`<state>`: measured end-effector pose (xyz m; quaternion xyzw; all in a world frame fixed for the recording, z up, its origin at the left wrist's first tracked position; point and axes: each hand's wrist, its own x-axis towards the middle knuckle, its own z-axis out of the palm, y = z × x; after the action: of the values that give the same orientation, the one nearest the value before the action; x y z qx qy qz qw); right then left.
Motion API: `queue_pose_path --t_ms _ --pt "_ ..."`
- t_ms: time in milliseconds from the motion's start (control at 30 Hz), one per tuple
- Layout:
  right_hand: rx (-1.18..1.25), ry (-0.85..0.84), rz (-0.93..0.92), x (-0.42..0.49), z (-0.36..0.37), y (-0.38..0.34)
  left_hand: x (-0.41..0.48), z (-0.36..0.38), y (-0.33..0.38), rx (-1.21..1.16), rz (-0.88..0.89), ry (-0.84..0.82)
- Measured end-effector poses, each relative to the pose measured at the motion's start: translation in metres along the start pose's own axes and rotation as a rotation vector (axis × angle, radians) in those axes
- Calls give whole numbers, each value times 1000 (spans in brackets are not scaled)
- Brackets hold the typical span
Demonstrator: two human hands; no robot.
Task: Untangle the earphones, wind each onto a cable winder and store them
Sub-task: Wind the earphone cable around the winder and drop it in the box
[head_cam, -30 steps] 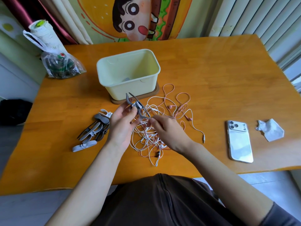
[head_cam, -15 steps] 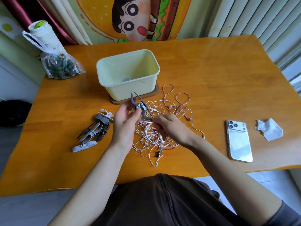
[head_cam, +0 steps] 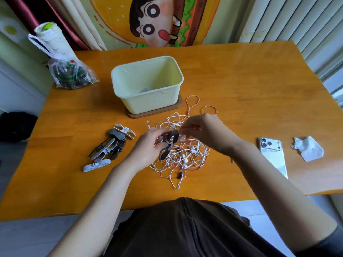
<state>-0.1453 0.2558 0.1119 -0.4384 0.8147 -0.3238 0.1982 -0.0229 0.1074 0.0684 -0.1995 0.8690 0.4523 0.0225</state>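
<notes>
Before a cartoon curtain [head_cam: 157, 21], the orange table [head_cam: 241, 80] carries the earphones [head_cam: 185, 159], tangled near its front edge; my left hand [head_cam: 148, 147] grips a grey cable winder [head_cam: 174, 134] (bent) above them, my right hand [head_cam: 206, 132] pinches them beside it.

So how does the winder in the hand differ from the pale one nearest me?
The dark grey flexible cable winder is gripped in the left hand; the pale grey cable winder lies on the orange wooden table. The dark one looks bent open; the pale one lies straight. Both have two wings.
</notes>
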Motion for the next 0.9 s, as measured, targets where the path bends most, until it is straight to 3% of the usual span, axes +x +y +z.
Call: queue_pose_path --t_ms 133,300,467,667,900 --pt "-2 73 -42 7 -5 7 -6 0 4 -163 7 -162" --pt "107 220 8 5 -2 16 -12 -4 14 -380 52 -174" --pt "193 262 3 5 4 17 -13 -5 20 -460 114 -213" --pt "423 226 104 3 16 25 -10 -5 24 -804 118 9" --pt "655 116 153 -7 40 10 -5 -1 23 -1116 -13 131"
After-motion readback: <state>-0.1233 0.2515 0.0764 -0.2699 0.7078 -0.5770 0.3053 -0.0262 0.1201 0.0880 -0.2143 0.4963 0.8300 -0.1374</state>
